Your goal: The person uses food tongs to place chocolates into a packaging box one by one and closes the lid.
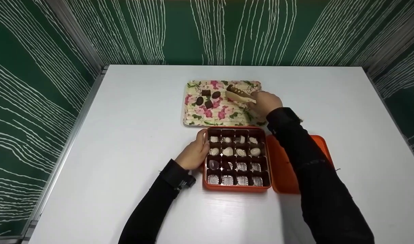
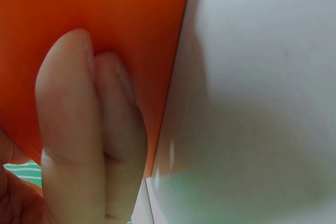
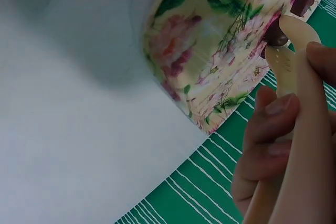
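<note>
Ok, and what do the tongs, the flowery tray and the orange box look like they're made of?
Tongs: probably matte plastic, pale and smooth without visible grain. Tray: perhaps melamine, given its printed, faintly shiny surface. Box: plastic or painted metal; its smooth, even, satin orange leaves that open.

Orange, cream and dark brown on a white table (image 1: 139, 101), walled in green with wavy white lines.
Toward the table's far edge, the tray (image 1: 212, 119) is cream, printed with pink flowers and green leaves; dark brown chocolates (image 1: 216, 95) dot its left half, cream tongs (image 3: 307, 108) its right. The box (image 1: 237, 188) is orange, its insert (image 1: 249, 157) dark brown, with off-white pieces (image 1: 228, 151) in the two far rows; the lid (image 1: 284, 176) is orange, both sleeves (image 1: 322, 176) black.
</note>
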### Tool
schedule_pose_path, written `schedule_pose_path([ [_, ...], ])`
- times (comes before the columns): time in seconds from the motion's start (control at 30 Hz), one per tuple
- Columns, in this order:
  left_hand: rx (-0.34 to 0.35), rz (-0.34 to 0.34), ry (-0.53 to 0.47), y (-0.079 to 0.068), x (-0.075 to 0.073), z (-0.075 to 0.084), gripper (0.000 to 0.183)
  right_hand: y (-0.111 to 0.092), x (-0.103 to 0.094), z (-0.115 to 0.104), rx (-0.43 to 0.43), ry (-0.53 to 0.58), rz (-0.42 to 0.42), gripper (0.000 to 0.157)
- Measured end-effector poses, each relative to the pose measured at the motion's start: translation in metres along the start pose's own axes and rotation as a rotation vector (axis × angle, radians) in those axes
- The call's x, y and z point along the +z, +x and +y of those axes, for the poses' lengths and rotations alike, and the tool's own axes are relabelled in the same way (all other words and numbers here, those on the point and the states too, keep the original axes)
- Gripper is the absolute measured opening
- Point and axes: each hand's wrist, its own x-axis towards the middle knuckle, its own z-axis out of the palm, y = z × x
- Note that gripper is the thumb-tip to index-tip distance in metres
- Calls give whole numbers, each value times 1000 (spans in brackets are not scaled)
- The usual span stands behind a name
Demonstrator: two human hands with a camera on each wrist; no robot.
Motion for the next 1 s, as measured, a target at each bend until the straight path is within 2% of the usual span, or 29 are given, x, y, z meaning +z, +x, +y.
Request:
schedule_pose_path([
  [0.23, -16, -9, -2, 1, 0, 2, 54, -9, 0, 5, -35, -64, 19, 39],
  [0.47, -35, -18, -17, 2, 0, 2, 56, -25, 2, 15, -169, -78, 67, 26],
  [0.7, -46, -27, -19, 0, -2, 3, 58, -47, -2, 24, -216, -43, 48, 36],
  [1.0, -11, -7, 13, 0, 0, 1, 54, -91, -14, 34, -334, 25, 111, 40],
])
